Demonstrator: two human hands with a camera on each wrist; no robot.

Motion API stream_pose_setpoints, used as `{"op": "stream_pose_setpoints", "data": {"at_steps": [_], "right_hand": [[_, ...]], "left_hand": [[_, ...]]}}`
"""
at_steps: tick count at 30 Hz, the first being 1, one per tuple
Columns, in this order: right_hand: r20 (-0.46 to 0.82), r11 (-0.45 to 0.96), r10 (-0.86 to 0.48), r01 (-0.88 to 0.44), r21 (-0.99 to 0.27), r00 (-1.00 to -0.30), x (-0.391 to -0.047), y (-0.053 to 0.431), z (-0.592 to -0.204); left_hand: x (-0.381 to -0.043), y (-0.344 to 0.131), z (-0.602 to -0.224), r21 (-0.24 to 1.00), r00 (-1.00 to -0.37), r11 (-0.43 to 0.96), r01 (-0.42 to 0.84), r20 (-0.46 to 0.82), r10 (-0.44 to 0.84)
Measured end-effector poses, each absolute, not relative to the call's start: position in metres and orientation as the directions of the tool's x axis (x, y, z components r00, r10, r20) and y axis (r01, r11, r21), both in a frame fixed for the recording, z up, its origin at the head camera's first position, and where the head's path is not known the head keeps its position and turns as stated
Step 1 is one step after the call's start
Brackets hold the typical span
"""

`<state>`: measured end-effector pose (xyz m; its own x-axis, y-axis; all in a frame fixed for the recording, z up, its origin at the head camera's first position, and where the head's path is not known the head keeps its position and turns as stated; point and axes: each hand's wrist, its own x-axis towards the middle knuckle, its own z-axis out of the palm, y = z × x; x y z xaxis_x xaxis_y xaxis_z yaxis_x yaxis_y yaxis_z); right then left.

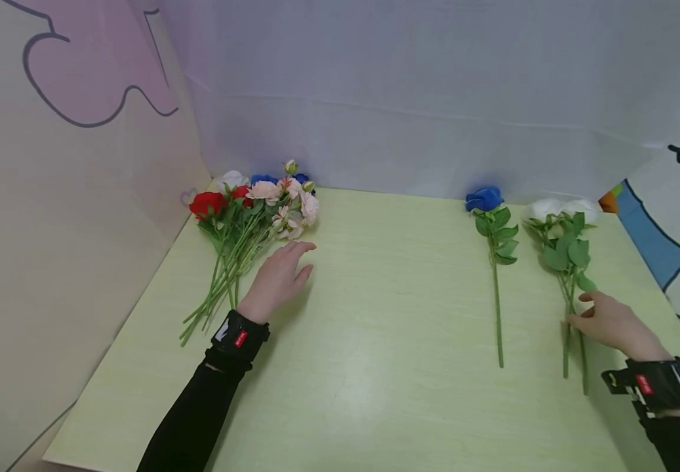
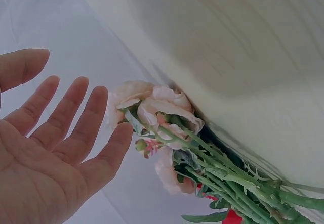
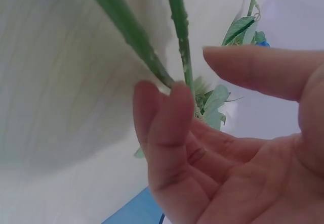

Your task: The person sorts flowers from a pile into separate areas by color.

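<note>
Step in hand, as judged: grasping the white flowers [image 1: 560, 210], right on the desk [image 1: 387, 341]. Right hand [image 1: 614, 324]: fingers bent at the green stems [image 1: 566, 354], thumb apart, contact undetermined; the next move calls for closing the thumb. Left hand [image 1: 280, 275]: fingers extended, apart, just beside the pink flowers [image 1: 264, 191], left.

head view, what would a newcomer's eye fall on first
Probably the mixed bunch of red, pink, white and blue flowers at the far left of the table, beside the left hand. Next, a lone blue rose toward the far right. To its right lie white flowers, the right hand near their stems.
</note>
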<state>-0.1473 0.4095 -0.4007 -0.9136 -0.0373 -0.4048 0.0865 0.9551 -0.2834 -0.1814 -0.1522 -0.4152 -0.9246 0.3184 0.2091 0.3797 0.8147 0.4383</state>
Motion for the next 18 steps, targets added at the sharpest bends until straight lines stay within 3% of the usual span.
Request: {"op": "stream_pose_setpoints", "data": {"at_steps": [6,12,18], "right_hand": [[-0.319,0.948,0.006,0.106,-0.299,-0.948,-0.14,0.402,-0.392],[-0.08,0.939,0.009,0.036,-0.343,-0.997,-0.139,0.386,-0.392],[0.089,0.93,-0.007,-0.039,-0.367,-0.996,-0.143,0.368,-0.392]], "left_hand": [[-0.18,-0.154,-0.413,0.391,-0.935,0.854,0.344,0.228,0.273],[-0.179,-0.157,-0.409,0.37,-0.945,0.879,0.3,0.242,0.221],[-0.177,-0.161,-0.405,0.366,-0.939,0.884,0.29,0.285,0.19]]}}
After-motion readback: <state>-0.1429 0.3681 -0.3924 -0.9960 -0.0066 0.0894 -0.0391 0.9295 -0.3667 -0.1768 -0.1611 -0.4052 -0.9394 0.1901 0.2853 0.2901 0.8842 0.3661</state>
